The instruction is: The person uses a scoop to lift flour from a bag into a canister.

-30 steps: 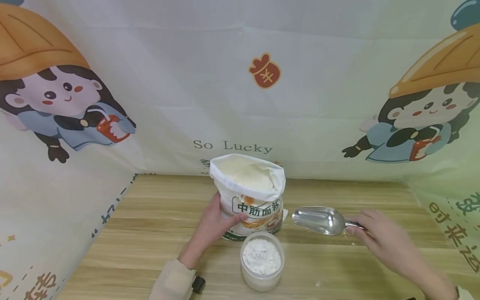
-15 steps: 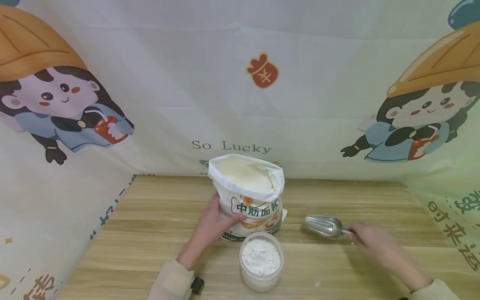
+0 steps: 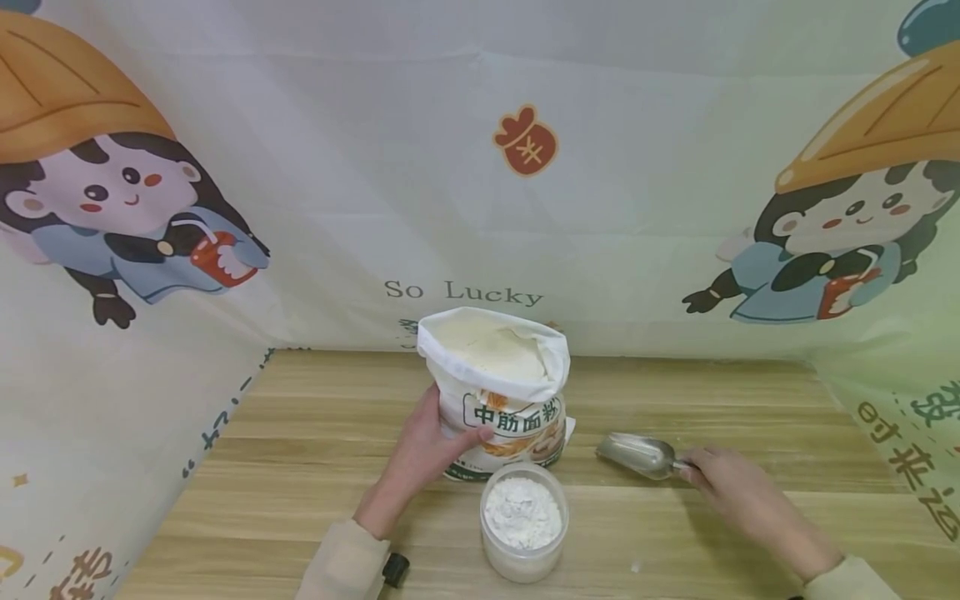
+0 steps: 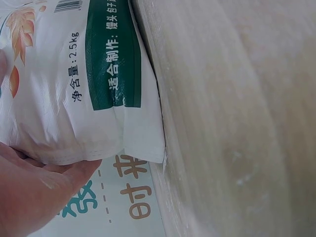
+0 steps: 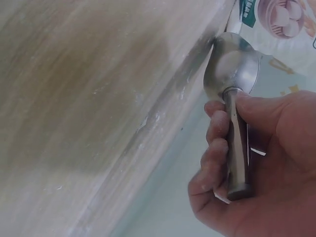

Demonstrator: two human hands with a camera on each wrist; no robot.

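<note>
An open white flour bag stands at the middle of the table, its rim folded out and pale flour inside. My left hand holds the bag's left side, thumb across the front and the other fingers mostly hidden behind. Right in front of the bag is a clear round tub, heaped with white flour. To the right of them my right hand grips the handle of a metal scoop, low over the table and pointing left towards the bag. The right wrist view shows fingers curled round the scoop handle.
The wooden table carries small white flour specks on its right part and near the tub. A printed cloth backdrop rises behind and on both sides. A small black object shows at the left cuff.
My right hand has lowered the scoop closer to the table and drawn it slightly away from the bag, tilting it. The left hand, bag and tub have stayed put.
</note>
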